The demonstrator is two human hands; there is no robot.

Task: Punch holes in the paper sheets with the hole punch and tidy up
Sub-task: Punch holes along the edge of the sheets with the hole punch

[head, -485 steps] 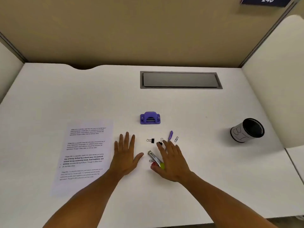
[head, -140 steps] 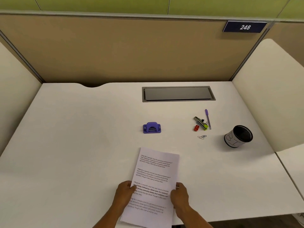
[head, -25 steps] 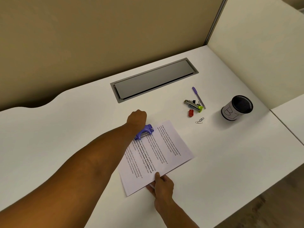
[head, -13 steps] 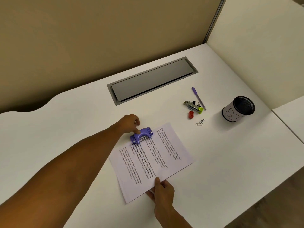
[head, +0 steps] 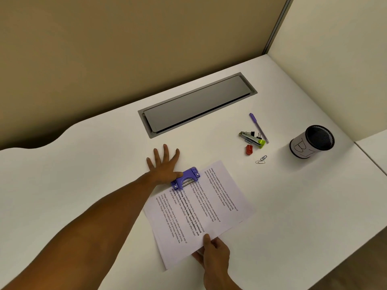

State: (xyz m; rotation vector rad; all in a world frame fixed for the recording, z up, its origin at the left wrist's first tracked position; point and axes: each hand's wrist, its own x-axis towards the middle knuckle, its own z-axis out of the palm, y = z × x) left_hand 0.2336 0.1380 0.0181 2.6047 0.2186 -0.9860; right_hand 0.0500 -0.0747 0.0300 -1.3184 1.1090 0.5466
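A stack of printed paper sheets [head: 201,208] lies at an angle on the white desk [head: 83,164]. The purple hole punch [head: 185,178] sits over the stack's far long edge. My left hand [head: 164,164] lies flat with fingers spread just left of the punch, and its thumb side touches the punch's back. My right hand [head: 213,254] pinches the near edge of the sheets, thumb on top.
To the right lie a purple pen [head: 258,127], a stapler with a green end [head: 252,139], black binder clips [head: 254,133], a small red object [head: 249,149] and paper clips [head: 261,160]. A black mesh cup [head: 312,141] stands farther right. A grey cable hatch [head: 196,103] lies behind.
My left hand has gone from a fist pressing on the punch to an open palm flat on the desk beside it. The right hand keeps its pinch on the sheets.
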